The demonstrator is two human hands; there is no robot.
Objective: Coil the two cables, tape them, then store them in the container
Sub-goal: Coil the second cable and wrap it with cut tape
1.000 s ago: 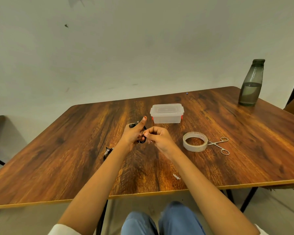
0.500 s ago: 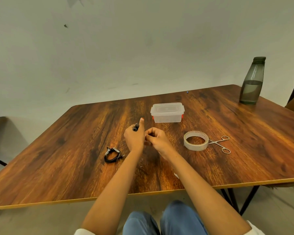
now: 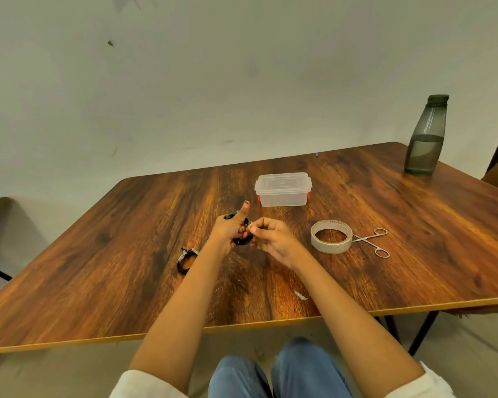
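Pale wall (image 3: pixel 242 81) fills the upper half of my feed, and below it a dark wooden table (image 3: pixel 121 254) spreads across the whole width. Both forearms reach up from the bottom edge and meet just above the frame's centre, white sleeves bunched at the elbows.

At the upper right a smoky bottle (image 3: pixel 424 136) stands upright near the table's far corner. I see the clear container (image 3: pixel 282 191) just above centre, lid on. Right of centre the tape roll (image 3: pixel 329 248) lies flat, and the scissors (image 3: pixel 371 241) lie just beside it on the right.

At centre my left hand (image 3: pixel 227 228) has its fingers curled round the black coiled cable (image 3: pixel 243 241), held above the wood, thumb pointing straight up toward the container. My right hand (image 3: pixel 273 239) faces it, thumb and forefinger pinching a small pale piece at the coil's upper edge, the other fingers curled in; I cannot tell what the piece is.

Left of the hands the other coiled cable (image 3: pixel 184 261) lies on the table, a pale band around it. Lower down a white scrap (image 3: pixel 301 295) lies near the front edge.
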